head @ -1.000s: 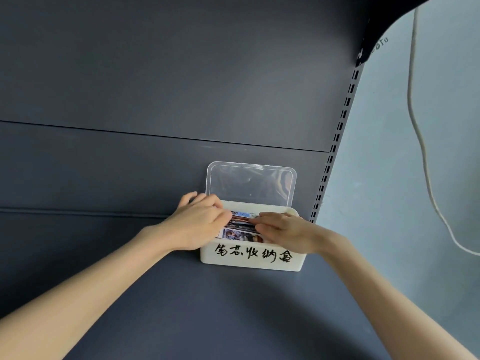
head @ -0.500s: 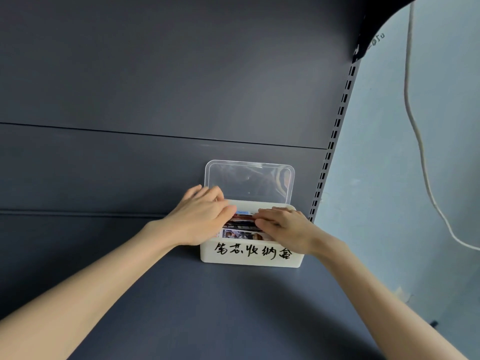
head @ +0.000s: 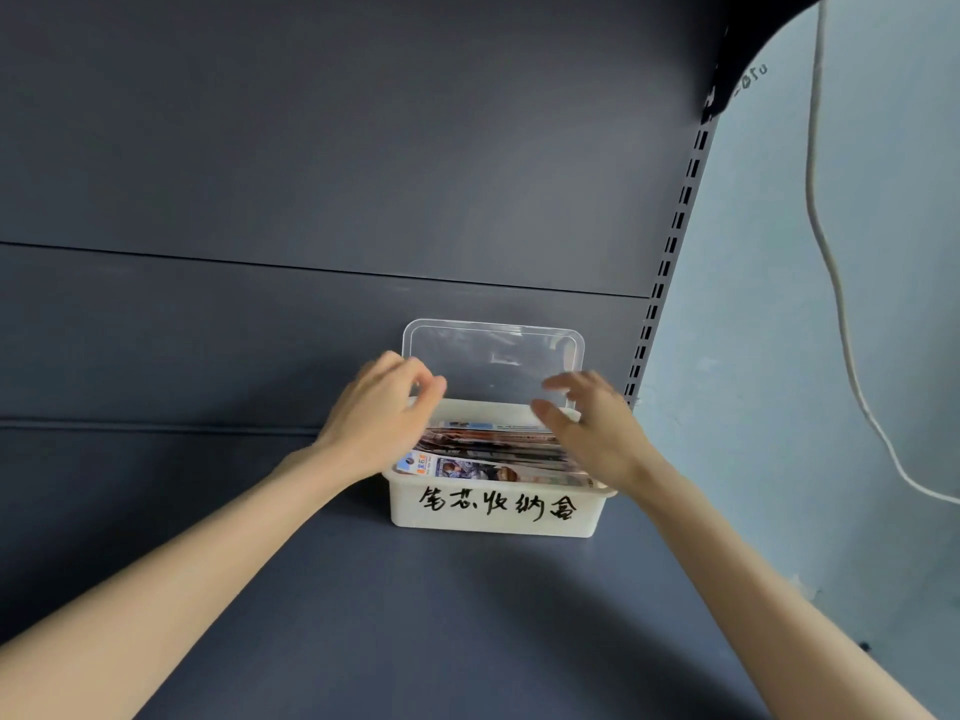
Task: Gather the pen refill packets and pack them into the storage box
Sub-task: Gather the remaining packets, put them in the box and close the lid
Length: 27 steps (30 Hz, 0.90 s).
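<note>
A white storage box with black handwritten characters on its front stands on the dark shelf against the back panel. Its clear lid is raised upright behind it. Several printed pen refill packets lie stacked inside, filling the box to the rim. My left hand hovers over the box's left end with fingers curled and apart, holding nothing. Above the right end is my right hand, fingers spread, near the lid's lower right corner, blurred by motion.
The dark grey shelf surface stretches in front of and left of the box. A slotted upright marks the shelf's right side. Beyond it is a pale wall with a hanging white cable.
Both hands have lifted off the packets and risen toward the lid, fingers opening. The packets now lie uncovered in the box.
</note>
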Each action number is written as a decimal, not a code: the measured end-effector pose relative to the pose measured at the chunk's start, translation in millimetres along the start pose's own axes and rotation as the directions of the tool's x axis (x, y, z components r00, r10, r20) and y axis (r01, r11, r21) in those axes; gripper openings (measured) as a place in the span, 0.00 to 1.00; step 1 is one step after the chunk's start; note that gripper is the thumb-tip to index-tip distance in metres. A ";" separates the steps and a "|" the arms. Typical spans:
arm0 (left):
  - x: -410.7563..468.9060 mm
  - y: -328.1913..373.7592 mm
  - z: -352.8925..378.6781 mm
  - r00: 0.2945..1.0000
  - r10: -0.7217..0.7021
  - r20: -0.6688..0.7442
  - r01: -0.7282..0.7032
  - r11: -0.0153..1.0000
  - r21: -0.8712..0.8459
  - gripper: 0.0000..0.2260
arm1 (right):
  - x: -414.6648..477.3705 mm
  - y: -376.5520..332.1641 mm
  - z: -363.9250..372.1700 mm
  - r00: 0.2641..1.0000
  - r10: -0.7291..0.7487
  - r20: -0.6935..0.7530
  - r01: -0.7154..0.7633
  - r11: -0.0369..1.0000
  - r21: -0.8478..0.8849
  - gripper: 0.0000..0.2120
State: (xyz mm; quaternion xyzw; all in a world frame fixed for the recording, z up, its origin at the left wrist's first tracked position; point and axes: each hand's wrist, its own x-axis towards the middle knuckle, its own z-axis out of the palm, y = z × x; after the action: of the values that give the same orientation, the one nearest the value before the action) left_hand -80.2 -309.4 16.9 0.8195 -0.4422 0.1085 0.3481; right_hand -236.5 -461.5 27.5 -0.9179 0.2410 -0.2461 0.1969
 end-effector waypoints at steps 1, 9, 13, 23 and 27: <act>1.8 -3.3 -0.9 0.994 -0.061 -0.090 0.056 0.997 -0.048 0.14 | 3.3 3.0 -2.1 0.996 0.058 -0.064 -0.056 0.998 0.029 0.24; 6.8 -6.3 7.3 0.943 -0.267 0.200 0.329 0.849 -0.414 0.25 | 14.2 13.1 -4.9 0.964 0.251 0.092 -0.265 0.854 0.447 0.38; 1.5 0.6 -2.6 0.957 -0.281 0.073 0.277 0.807 -0.521 0.27 | 7.0 10.5 -14.2 0.953 0.296 -0.062 -0.209 0.793 0.572 0.45; -48.0 7.2 -11.3 0.979 -0.201 0.043 0.203 0.911 -0.358 0.17 | -32.4 8.1 -12.7 0.949 0.307 -0.075 -0.266 0.904 0.335 0.20; -54.3 -2.1 -10.7 0.981 -0.179 0.076 0.194 0.941 -0.276 0.12 | -36.4 8.7 -8.0 0.950 0.298 -0.094 -0.275 0.940 0.203 0.18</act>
State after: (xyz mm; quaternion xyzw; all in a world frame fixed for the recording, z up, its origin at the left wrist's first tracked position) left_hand -108.9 -266.3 -2.6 0.8020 -0.3821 -0.0096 0.4590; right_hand -271.6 -450.9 16.8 -0.8335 0.3595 -0.2926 0.3008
